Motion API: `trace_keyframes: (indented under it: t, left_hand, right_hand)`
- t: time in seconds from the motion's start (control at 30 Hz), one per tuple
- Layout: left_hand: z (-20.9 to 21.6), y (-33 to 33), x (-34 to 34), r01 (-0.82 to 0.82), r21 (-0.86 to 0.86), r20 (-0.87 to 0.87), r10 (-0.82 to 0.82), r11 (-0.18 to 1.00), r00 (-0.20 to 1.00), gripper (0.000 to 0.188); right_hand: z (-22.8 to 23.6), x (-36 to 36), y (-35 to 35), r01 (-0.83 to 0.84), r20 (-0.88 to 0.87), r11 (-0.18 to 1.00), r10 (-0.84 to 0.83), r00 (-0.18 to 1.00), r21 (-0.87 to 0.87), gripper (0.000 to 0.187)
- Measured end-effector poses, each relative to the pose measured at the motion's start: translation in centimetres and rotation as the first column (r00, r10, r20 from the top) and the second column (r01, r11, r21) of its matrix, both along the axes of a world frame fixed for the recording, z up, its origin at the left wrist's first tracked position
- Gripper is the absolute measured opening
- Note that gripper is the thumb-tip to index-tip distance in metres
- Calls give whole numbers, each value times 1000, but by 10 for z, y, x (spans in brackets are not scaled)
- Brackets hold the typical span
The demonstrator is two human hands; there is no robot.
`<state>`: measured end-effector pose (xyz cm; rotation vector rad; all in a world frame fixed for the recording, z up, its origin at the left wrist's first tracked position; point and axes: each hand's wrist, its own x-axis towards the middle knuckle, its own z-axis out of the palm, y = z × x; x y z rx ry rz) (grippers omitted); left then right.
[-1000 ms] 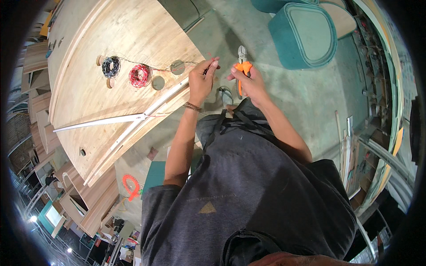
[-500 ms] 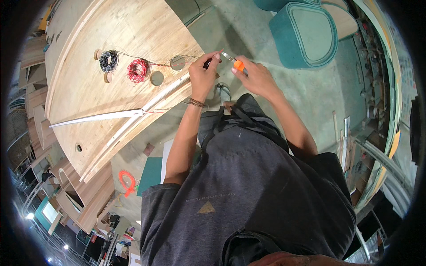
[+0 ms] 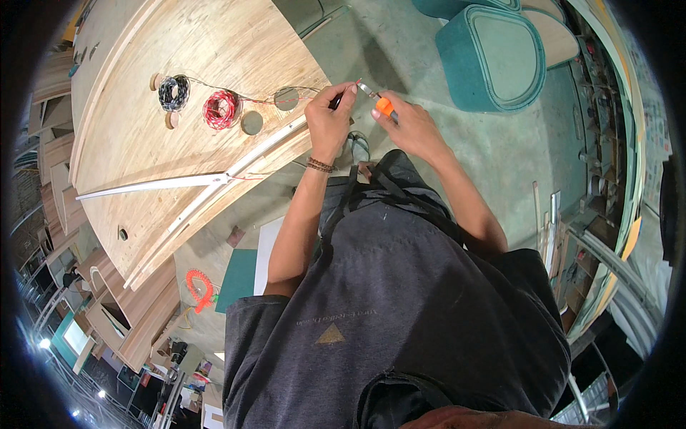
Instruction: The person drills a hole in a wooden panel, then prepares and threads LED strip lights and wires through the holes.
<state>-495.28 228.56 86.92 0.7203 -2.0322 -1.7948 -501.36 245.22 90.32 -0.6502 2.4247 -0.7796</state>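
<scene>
At the corner of a wooden tabletop (image 3: 179, 43), my left hand (image 3: 327, 125) is closed in a pinch on thin red wire. Something small and dark shows between its fingers, too hidden to name. My right hand (image 3: 416, 127) grips what look like pliers (image 3: 384, 107) with an orange and dark handle. Their metal head meets the wire end just off my left fingertips. From my left hand, wires run back across the tabletop to a red-and-white coil of wire (image 3: 222, 109) and a black-and-white coil of wire (image 3: 174, 94).
A white metal strip (image 3: 153, 187) joins a long pale rail (image 3: 246, 159) near the tabletop's edge. Round holes (image 3: 251, 123) pierce the wood. Teal padded seats (image 3: 493, 61) stand at the far right. An orange coiled hose (image 3: 199, 289) lies on the floor at left.
The view has shifted slightly. Both hands stay nearly in place, with the pliers' head now a little closer to my left fingertips.
</scene>
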Motion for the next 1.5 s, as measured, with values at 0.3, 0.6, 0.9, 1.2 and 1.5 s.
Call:
trace_keyframes:
  t: [0.3,0.6,0.9,1.2,1.5]
  left_hand:
    - [1,1,1,-1,-33,-36,0,999,999,18]
    - [1,-4,5,96,-155,3,-97,983,995,21]
    - [-14,2,4,29,-386,-50,-53,922,997,24]
    - [-12,6,1,-4,-272,-40,-7,962,999,27]
    - [-11,7,1,-3,-253,-19,-2,968,1000,26]
  right_hand:
    - [1,0,-1,-13,14,1000,13,1000,19,50]
    - [10,-3,-4,-64,-6,989,65,998,134,43]
    - [2,0,-4,-63,4,991,63,998,114,42]
    - [-11,2,-8,-16,4,1000,16,1000,16,46]
    - [-9,2,-11,-3,4,1000,3,1000,4,45]
